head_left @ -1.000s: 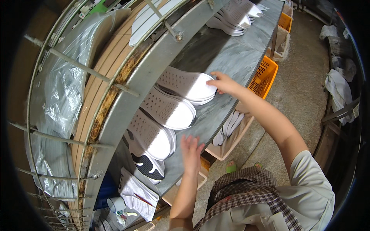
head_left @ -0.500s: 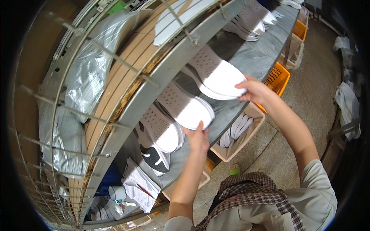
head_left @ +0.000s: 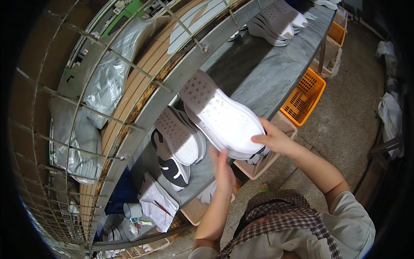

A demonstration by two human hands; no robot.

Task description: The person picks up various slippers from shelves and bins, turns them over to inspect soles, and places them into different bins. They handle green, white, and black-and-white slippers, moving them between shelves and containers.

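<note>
A stack of white shoe soles [head_left: 228,118] with small holes lies tilted over the front of the grey table. My right hand [head_left: 276,139] grips its rounded near end, thumb on top and fingers round the edge. Close beside the stack's lower left edge, my left hand [head_left: 223,170] has its fingers stretched out and slightly blurred; whether it touches the soles I cannot tell. To the left sits another pile of white soles [head_left: 183,142], and next to it a sole with black tread [head_left: 169,170] facing up.
A metal rack with wire mesh [head_left: 142,125] overhangs the table [head_left: 263,69] on the left. Papers with a pen [head_left: 158,207] and a mug [head_left: 132,210] are at the lower left. More soles [head_left: 274,23] stand farther along. An orange crate [head_left: 305,97] rests on the floor.
My right hand has brought its soles left and nearer, onto or against the stack my left hand was holding. My left hand has loosened from that stack and dropped slightly.
</note>
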